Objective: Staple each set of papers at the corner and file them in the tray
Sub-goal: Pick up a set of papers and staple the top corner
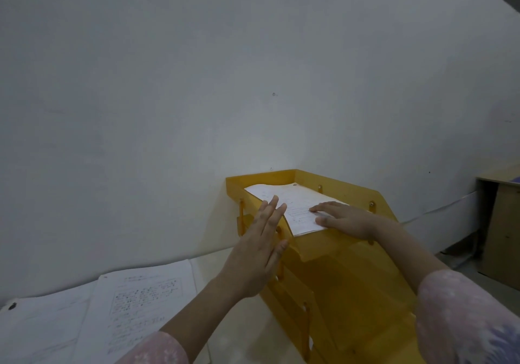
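Observation:
A yellow stacked file tray (332, 273) stands against the wall, and a set of white printed papers (289, 203) lies in its top tier. My right hand (346, 219) rests flat on the near right part of those papers, fingers straight. My left hand (260, 247) is held upright with straight fingers against the tray's left side, at the papers' near left edge. More printed paper sets (132, 304) lie on the table at the lower left. No stapler shows.
A white wall (197, 82) rises right behind the tray and table. A wooden cabinet (501, 228) stands at the far right. The pale tabletop (247, 327) runs between the loose papers and the tray.

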